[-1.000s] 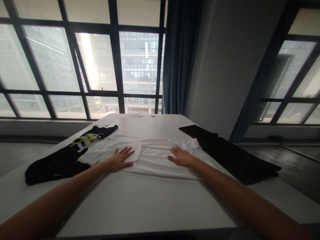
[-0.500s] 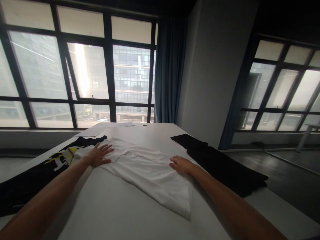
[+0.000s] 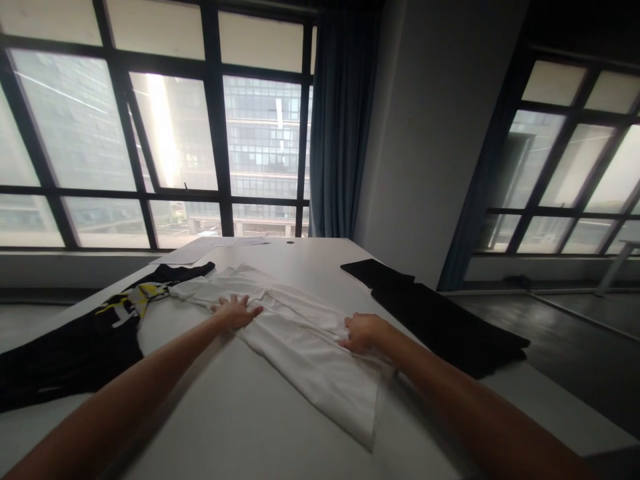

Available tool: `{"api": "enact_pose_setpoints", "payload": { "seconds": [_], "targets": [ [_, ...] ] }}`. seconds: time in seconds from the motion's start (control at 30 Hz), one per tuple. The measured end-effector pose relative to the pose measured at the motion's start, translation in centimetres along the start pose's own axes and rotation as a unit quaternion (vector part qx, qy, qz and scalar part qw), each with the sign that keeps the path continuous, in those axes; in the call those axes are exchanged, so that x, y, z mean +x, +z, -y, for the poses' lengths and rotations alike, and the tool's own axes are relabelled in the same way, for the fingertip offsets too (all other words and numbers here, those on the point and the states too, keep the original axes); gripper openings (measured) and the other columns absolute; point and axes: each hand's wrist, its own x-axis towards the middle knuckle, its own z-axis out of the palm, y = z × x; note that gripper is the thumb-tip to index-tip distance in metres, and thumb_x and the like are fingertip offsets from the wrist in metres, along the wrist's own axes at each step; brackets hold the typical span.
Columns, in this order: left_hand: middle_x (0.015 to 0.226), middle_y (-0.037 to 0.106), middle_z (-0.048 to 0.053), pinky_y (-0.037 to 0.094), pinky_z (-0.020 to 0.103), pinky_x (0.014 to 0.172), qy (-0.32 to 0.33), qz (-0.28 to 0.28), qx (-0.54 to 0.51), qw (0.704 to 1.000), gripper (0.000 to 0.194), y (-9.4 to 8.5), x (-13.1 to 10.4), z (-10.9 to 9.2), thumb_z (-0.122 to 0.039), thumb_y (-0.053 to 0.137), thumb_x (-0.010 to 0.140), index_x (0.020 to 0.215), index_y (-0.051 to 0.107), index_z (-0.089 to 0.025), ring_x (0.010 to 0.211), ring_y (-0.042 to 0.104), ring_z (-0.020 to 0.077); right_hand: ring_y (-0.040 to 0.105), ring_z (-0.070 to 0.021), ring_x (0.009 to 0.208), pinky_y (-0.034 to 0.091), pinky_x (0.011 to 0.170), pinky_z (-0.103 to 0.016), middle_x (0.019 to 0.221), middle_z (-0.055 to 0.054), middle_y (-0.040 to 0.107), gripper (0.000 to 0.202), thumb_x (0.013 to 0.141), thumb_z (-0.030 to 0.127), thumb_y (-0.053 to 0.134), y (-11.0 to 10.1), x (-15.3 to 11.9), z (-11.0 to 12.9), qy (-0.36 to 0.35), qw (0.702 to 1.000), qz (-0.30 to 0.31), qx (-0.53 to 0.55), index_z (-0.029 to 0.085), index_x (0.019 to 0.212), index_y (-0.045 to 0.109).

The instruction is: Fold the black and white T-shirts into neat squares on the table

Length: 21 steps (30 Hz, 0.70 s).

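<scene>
Head view: white garment (image 3: 305, 347) on the worktop (image 3: 210, 427), between printed black garment (image 3: 95, 343) and black cloth (image 3: 440, 323)
Left hand (image 3: 234, 312), open and splayed, has shifted inward since the earlier frame; right hand (image 3: 364, 332), fingers now curled, touches the white garment's right part, grip unclear

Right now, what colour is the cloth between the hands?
White; the cloth shows best in the head view.

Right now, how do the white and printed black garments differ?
The white garment looks plain; the printed black garment has yellow and pale markings. The left hand and right hand touch the white garment; neither touches the printed black garment. Both garments lie on the table.
</scene>
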Motion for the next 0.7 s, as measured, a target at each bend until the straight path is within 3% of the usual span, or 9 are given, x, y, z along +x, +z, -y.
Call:
{"api": "enact_pose_setpoints", "payload": {
  "seconds": [0.1,0.2,0.27,0.33,0.43,0.53,0.63,0.7],
  "targets": [
    [0.158,0.021,0.024,0.02,0.076,0.097,0.061,0.021,-0.007,0.998,0.106,-0.7,0.7,-2.1,-0.09,0.023,0.073,0.154,0.028,-0.022,0.137,0.02,0.0585,0.065,-0.0391,0.105,0.053,0.087,-0.049,0.114,-0.023,0.069,0.063,0.069,0.06,0.069,-1.4,-0.7,0.7,-0.012,0.996,0.082,-0.041,0.013,0.111,0.072],
    [0.16,0.017,0.021,0.018,0.073,0.102,0.142,0.041,0.003,0.989,0.097,-1.4,1.2,-3.9,-0.083,0.032,0.078,0.154,0.026,-0.024,0.141,0.017,0.0535,0.07,-0.0368,0.089,0.055,0.079,-0.048,0.097,-0.019,0.074,0.061,0.062,0.065,0.074,-3.4,-0.9,0.9,-0.009,0.988,0.152,0.012,0.014,0.096,0.077],
    [0.16,0.015,0.02,0.016,0.071,0.106,0.204,0.06,0.009,0.977,0.09,-1.6,1.2,-4.6,-0.076,0.037,0.082,0.155,0.025,-0.023,0.143,0.014,0.0496,0.071,-0.0348,0.087,0.055,0.077,-0.046,0.095,-0.017,0.074,0.061,0.065,0.068,0.07,-4.7,-0.7,0.8,-0.003,0.988,0.147,0.038,0.015,0.095,0.077],
    [0.161,0.012,0.019,0.011,0.069,0.109,0.259,0.077,0.007,0.963,0.088,-1.8,0.9,-4.6,-0.071,0.043,0.083,0.155,0.023,-0.023,0.145,0.01,0.0457,0.069,-0.0346,0.096,0.054,0.082,-0.046,0.102,-0.016,0.073,0.057,0.077,0.065,0.061,-5.5,-0.1,0.7,-0.017,0.997,0.078,0.024,0.017,0.102,0.075],
    [0.162,0.012,0.013,0.007,0.066,0.112,0.322,0.096,-0.011,0.942,0.09,-2.1,0.2,-2.6,-0.069,0.052,0.08,0.154,0.023,-0.028,0.147,0.007,0.0408,0.063,-0.0323,0.111,0.049,0.093,-0.043,0.117,-0.013,0.07,0.051,0.088,0.055,0.052,-5.7,1.4,0.4,-0.062,0.998,-0.021,0.022,0.019,0.121,0.067],
    [0.162,0.01,0.009,0.007,0.061,0.115,0.347,0.133,-0.018,0.928,0.094,-2.9,-0.2,1.2,-0.062,0.064,0.073,0.153,0.025,-0.032,0.148,0.005,0.0371,0.061,-0.0286,0.115,0.047,0.097,-0.037,0.129,-0.013,0.064,0.058,0.087,0.052,0.054,-5.0,3.2,0.4,-0.119,0.99,-0.027,0.07,0.017,0.133,0.058],
    [0.162,0.009,0.008,0.006,0.064,0.113,0.31,0.155,0.007,0.938,0.094,-4.0,0.2,4.9,-0.055,0.069,0.069,0.152,0.029,-0.035,0.148,0.004,0.0372,0.058,-0.0279,0.119,0.044,0.102,-0.035,0.136,-0.014,0.058,0.063,0.086,0.052,0.056,-4.3,4.8,1.3,-0.161,0.981,-0.037,0.099,0.016,0.137,0.055],
    [0.162,0.011,0.009,0.006,0.067,0.111,0.256,0.126,0.022,0.958,0.09,-4.8,0.8,6.6,-0.057,0.068,0.068,0.149,0.035,-0.036,0.147,0.005,0.0391,0.054,-0.0287,0.125,0.041,0.106,-0.036,0.141,-0.014,0.054,0.065,0.086,0.052,0.057,-4.2,5.9,2.4,-0.182,0.976,-0.057,0.103,0.016,0.139,0.053]
  ]
}}
